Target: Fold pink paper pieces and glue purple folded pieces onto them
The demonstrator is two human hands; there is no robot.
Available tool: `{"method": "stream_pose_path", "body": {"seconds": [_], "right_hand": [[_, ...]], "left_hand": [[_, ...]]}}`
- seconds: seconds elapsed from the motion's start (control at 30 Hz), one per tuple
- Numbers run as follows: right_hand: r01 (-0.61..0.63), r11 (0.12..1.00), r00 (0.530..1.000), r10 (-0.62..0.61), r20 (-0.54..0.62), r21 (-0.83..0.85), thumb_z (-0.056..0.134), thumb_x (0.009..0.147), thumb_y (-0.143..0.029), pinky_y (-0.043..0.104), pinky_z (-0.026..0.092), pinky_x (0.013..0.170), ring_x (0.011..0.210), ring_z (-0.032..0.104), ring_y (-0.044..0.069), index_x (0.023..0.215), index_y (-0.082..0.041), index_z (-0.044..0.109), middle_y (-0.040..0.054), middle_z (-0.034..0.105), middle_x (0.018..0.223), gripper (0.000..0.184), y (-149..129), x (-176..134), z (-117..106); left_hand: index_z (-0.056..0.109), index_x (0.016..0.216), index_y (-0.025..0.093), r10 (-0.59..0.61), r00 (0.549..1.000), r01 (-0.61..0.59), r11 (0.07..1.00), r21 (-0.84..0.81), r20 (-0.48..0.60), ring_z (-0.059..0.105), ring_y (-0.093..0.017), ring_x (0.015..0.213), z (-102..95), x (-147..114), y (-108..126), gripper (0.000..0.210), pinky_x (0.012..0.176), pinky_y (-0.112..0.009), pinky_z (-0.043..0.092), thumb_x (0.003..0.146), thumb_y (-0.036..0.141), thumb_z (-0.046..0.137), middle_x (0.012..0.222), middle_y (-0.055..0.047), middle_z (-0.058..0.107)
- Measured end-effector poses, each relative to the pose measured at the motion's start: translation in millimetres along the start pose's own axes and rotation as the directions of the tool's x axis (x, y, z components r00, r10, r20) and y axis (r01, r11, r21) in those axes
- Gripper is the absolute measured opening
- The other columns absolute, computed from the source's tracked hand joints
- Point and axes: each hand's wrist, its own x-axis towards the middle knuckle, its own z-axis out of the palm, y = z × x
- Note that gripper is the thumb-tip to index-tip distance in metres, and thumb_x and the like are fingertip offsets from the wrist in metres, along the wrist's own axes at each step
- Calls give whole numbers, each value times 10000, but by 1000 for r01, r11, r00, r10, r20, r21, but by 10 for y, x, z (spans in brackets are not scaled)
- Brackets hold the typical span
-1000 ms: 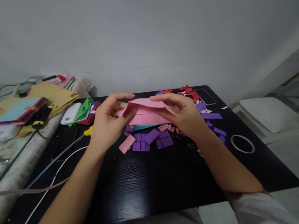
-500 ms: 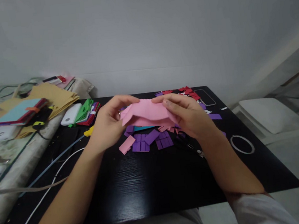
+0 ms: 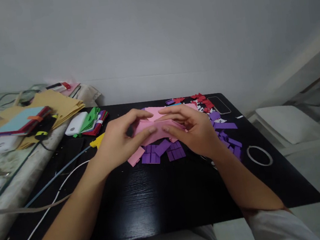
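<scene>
A creased piece of pink paper (image 3: pixel 152 133) is held between both hands, just over the middle of the black table. My left hand (image 3: pixel 121 134) grips its left part, thumb on the near face and fingers behind the far side. On the right, my right hand (image 3: pixel 190 126) pinches it in the same way, the two thumbs almost meeting. Below it lie folded purple paper pieces (image 3: pixel 176 152) and a small pink folded piece (image 3: pixel 136 156). Scissors (image 3: pixel 213 163) lie mostly hidden under my right wrist.
Purple pieces (image 3: pixel 229 142), red scraps (image 3: pixel 201 100) and a clear ring (image 3: pixel 259 155) lie on the right. At left are green folded papers (image 3: pixel 90 120), a yellow-tipped stick (image 3: pixel 97 141), a white cable (image 3: pixel 47 211) and brown envelopes (image 3: pixel 58 103). A white stool (image 3: pixel 279 122) stands beyond the table.
The pink paper has come down and been tilted or folded toward me. Both thumbs have moved onto its near face, and the hands have drawn closer together.
</scene>
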Motion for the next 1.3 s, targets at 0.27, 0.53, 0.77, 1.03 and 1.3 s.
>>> {"method": "stream_pose_path", "body": {"seconds": [0.27, 0.53, 0.77, 1.03, 1.3], "right_hand": [[-84, 994, 996, 87, 30, -70, 754, 929, -447, 306, 622, 781, 887, 752, 178, 1050, -224, 800, 37, 807, 958, 258, -9, 68, -32], [-37, 993, 998, 31, -49, -109, 814, 878, -449, 265, 532, 573, 615, 645, 130, 861, -218, 806, -10, 753, 732, 232, -7, 36, -18], [16, 979, 995, -35, -88, -204, 819, 884, -393, 283, 568, 648, 714, 694, 152, 894, -240, 821, -3, 794, 823, 153, -17, 20, -6], [15, 982, 996, -32, -86, -188, 812, 889, -397, 279, 555, 637, 711, 680, 150, 889, -244, 823, -7, 781, 806, 154, -10, 32, -13], [3, 986, 996, -17, -84, -167, 797, 903, -372, 251, 500, 593, 680, 639, 126, 903, -221, 818, -7, 764, 786, 152, -19, 31, -13]], "left_hand": [[799, 998, 268, -9, 986, 6, 1000, -18, -164, 624, -138, 625, 35, -42, 45, 170, 588, -279, 471, 890, 400, 799, 868, -10, 798], [820, 980, 265, -136, 976, 108, 981, -163, -172, 703, -177, 754, 41, -43, 60, 221, 685, -292, 549, 789, 351, 890, 921, -25, 805], [819, 979, 253, -130, 977, 95, 976, -198, -171, 678, -154, 706, 17, -42, 62, 210, 635, -272, 524, 802, 348, 880, 864, -18, 795], [827, 900, 251, -129, 976, 105, 984, -143, -176, 640, -136, 642, -12, -32, 95, 112, 561, -254, 468, 886, 357, 795, 807, -9, 785], [809, 920, 229, -51, 979, 33, 995, -94, -200, 650, -117, 648, 11, -53, 82, 84, 571, -236, 478, 915, 302, 767, 804, 1, 783]]}}
